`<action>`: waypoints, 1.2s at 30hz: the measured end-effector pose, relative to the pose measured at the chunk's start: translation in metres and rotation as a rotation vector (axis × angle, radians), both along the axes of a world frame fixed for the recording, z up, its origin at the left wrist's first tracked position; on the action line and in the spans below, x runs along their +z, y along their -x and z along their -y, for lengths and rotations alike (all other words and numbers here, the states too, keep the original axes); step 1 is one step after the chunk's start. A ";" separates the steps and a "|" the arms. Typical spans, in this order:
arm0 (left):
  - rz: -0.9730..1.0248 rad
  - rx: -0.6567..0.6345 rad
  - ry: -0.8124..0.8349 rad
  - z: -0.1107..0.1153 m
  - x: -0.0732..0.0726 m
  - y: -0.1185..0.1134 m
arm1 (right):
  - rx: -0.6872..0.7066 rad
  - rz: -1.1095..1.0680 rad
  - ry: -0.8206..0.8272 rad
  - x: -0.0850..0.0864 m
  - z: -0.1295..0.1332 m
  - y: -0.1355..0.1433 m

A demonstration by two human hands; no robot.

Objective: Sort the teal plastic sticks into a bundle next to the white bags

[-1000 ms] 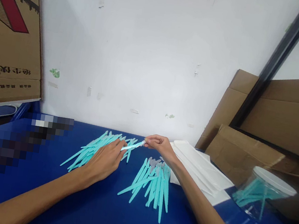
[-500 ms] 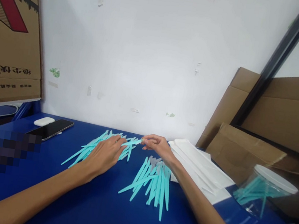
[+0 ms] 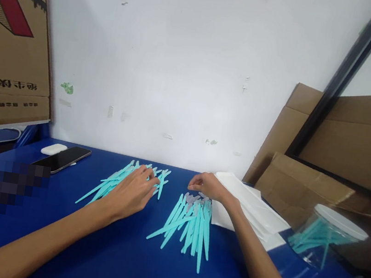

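Observation:
My left hand (image 3: 134, 189) rests over the left pile of teal eyebrow razors (image 3: 108, 185), its fingers bent down among the handles. What its fingertips hold, if anything, is hidden. Closed in a pinch, my right hand (image 3: 208, 186) hovers just above the grey ends of a second pile of teal razors (image 3: 197, 229). I cannot make out anything between its fingers. The handles of this right pile fan toward me, and one razor lies slantwise across the others.
White paper-like sheets or bags (image 3: 251, 209) lie beside my right forearm. A clear lidded jar (image 3: 327, 237) with teal sticks inside stands at the right. A phone (image 3: 64, 159) and white case (image 3: 53, 149) lie left on the blue table (image 3: 139, 262). Cardboard (image 3: 305, 180) leans behind.
The razor stretched between both hands no longer shows there. My right hand has moved right, over the right pile, while my left hand has lowered slightly onto the left pile.

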State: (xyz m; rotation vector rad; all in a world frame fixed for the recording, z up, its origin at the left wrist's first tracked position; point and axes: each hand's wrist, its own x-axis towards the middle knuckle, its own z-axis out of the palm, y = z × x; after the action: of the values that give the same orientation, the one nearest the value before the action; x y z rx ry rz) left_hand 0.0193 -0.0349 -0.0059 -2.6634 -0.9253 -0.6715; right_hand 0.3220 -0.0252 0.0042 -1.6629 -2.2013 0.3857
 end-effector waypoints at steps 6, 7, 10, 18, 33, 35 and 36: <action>-0.139 -0.309 0.191 0.034 0.003 -0.007 | 0.087 0.013 0.113 -0.004 -0.001 -0.002; -0.159 -0.317 0.209 0.036 0.002 -0.007 | 0.105 0.009 0.114 -0.006 -0.001 -0.002; -0.206 -0.318 0.233 0.036 0.001 -0.006 | 0.128 -0.003 0.133 -0.009 -0.002 0.000; -0.197 -0.310 0.184 0.021 0.000 -0.001 | 0.120 -0.008 0.125 -0.007 0.001 0.005; -0.168 -0.304 0.224 0.023 -0.005 -0.001 | 0.075 0.030 0.189 -0.004 -0.003 -0.034; -0.149 -0.294 0.209 0.021 -0.006 -0.001 | 0.080 0.017 0.189 -0.007 -0.004 -0.034; -0.135 -0.284 0.201 0.020 -0.006 -0.001 | 0.074 0.013 0.185 -0.009 -0.004 -0.034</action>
State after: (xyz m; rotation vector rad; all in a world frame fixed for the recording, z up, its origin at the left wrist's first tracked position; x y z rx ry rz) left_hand 0.0203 -0.0545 -0.0121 -3.0107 -0.6145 -0.4671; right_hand 0.3558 -0.0209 -0.0044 -1.6832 -2.3021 0.6171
